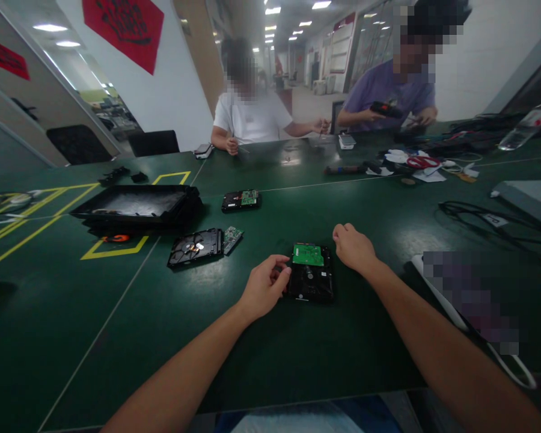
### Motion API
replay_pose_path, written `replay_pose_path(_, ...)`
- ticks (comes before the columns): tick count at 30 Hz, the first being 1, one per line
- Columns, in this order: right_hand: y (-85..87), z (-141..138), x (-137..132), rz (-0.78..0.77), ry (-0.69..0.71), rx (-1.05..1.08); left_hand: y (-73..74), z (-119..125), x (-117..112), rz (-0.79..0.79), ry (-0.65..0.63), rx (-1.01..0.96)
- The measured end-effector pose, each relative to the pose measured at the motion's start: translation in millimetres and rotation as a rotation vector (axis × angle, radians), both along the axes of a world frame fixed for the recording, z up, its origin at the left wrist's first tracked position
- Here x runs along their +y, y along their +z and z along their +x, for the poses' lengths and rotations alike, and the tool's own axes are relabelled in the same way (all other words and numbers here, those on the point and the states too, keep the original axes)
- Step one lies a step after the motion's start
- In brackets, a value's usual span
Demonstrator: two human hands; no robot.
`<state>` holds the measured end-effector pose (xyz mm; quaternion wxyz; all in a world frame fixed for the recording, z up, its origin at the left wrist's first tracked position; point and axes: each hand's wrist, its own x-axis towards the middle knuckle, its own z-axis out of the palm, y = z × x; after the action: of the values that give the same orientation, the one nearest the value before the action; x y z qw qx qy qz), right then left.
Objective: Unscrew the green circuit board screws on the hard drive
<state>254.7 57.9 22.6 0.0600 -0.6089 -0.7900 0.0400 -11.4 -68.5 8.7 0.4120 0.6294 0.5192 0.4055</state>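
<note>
A black hard drive (313,284) with a green circuit board (308,254) on its upper half lies flat on the table in front of me. My left hand (265,285) grips its left edge, with thumb and curved fingers against the side. Beside the drive's upper right corner, my right hand (354,246) is raised with its fingers curled together; whatever they pinch, if anything, is hidden. To the left lies another hard drive (195,248), and a loose circuit board (232,239) is by its right end. Farther back sits a third hard drive (241,201) with a green board.
Black plastic trays (137,204) are stacked at the left, an orange-handled tool (117,239) by them. A white-edged device (460,300), partly blurred, lies by my right forearm. Black cables (482,213) and a grey box (529,198) are at right. Two people sit across the green table (270,361).
</note>
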Motion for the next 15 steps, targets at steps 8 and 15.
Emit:
replay_pose_path(8, -1.8, 4, -4, -0.004, 0.015, 0.027, 6.5, -3, 8, 0.039, 0.012, 0.135)
replay_pose_path(15, 1.6, 3, -5, -0.017, 0.003, 0.063, 25.4, -18, 55, 0.005, -0.181, 0.346)
